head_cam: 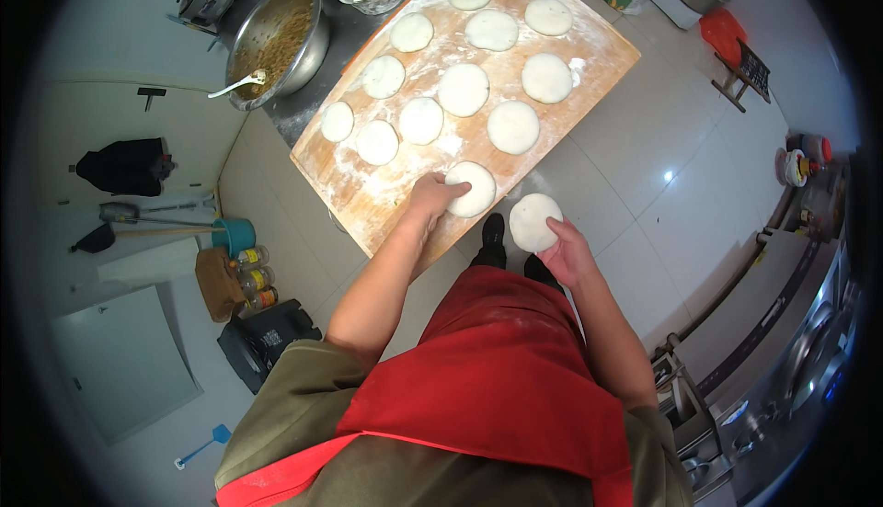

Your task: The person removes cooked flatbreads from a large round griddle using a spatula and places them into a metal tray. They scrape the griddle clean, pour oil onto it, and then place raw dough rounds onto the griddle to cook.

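Note:
My right hand (570,253) holds a flat round of white dough (532,221) by its edge, thumb on top, off the board and above the floor. At the near edge of the floured wooden board (345,197), my left hand (434,198) has its thumb over another dough round (477,190); its other fingers are mostly hidden. Several more flat rounds lie spread over the board, among them a large one (463,90) in the middle and a small one (337,121) at the left edge. Loose flour dusts the wood between them.
Left of the board, a steel bowl (314,59) contains brown filling and a white spoon (241,84). A glass bowl of flour (386,4) stands behind it. A stove (766,314) is at far right; a low folding stool (745,76) stands on the tiled floor.

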`<action>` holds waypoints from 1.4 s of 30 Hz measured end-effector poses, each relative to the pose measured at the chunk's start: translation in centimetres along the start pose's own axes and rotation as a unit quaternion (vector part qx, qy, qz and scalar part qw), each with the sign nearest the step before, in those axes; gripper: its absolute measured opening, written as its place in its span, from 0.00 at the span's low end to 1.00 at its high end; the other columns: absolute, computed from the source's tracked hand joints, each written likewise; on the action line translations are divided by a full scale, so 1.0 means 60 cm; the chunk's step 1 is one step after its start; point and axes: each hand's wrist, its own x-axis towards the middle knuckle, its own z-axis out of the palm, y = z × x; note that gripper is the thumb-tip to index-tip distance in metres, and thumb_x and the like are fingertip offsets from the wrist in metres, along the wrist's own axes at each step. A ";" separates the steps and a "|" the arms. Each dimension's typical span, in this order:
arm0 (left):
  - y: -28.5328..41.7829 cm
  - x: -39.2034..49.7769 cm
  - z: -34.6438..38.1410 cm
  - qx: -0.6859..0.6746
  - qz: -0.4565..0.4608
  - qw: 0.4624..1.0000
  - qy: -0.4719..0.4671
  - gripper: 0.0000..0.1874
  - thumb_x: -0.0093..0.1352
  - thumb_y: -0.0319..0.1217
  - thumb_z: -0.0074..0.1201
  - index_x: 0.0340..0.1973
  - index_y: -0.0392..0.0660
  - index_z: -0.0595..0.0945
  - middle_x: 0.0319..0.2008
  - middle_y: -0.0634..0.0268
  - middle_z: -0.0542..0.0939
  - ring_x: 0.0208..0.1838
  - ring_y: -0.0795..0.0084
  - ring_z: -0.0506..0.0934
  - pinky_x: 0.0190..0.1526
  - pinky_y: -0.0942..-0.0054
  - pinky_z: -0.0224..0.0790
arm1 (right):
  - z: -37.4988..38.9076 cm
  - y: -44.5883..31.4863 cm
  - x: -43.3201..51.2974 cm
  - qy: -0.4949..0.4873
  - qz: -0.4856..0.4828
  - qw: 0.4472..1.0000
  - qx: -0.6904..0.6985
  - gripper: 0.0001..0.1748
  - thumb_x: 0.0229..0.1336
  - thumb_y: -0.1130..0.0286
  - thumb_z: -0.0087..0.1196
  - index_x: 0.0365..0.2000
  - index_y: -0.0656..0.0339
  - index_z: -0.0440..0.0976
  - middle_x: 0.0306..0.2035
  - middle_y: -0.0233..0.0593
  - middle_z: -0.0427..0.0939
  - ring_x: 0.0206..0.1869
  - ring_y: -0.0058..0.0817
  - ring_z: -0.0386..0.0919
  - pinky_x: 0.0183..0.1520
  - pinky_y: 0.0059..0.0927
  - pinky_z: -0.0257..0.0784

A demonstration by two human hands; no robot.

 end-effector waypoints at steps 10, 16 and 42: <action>0.004 -0.079 0.031 -0.140 0.120 0.978 -0.099 0.25 0.68 0.25 0.70 0.57 0.37 0.75 0.43 0.59 0.85 0.45 0.71 0.84 0.48 0.72 0.79 | 0.028 -0.012 0.017 0.041 -0.039 0.998 0.021 0.28 0.80 0.55 0.44 0.69 0.62 0.67 0.68 0.43 0.76 0.70 0.38 0.75 0.73 0.44 0.69; 0.053 -0.158 0.040 0.004 0.236 0.960 -0.153 0.28 0.70 0.27 0.67 0.64 0.38 0.74 0.43 0.54 0.86 0.48 0.67 0.84 0.49 0.67 0.79 | 0.088 0.019 0.051 -0.055 0.032 0.997 0.035 0.34 0.82 0.45 0.34 0.69 0.59 0.68 0.67 0.44 0.76 0.69 0.41 0.75 0.73 0.47 0.70; 0.023 0.081 -0.232 -0.265 0.158 0.950 0.046 0.17 0.69 0.24 0.68 0.51 0.35 0.80 0.45 0.54 0.87 0.42 0.67 0.86 0.43 0.71 0.82 | 0.168 0.076 0.086 0.020 0.042 0.998 0.044 0.29 0.82 0.49 0.39 0.69 0.56 0.71 0.67 0.39 0.78 0.68 0.39 0.77 0.70 0.48 0.74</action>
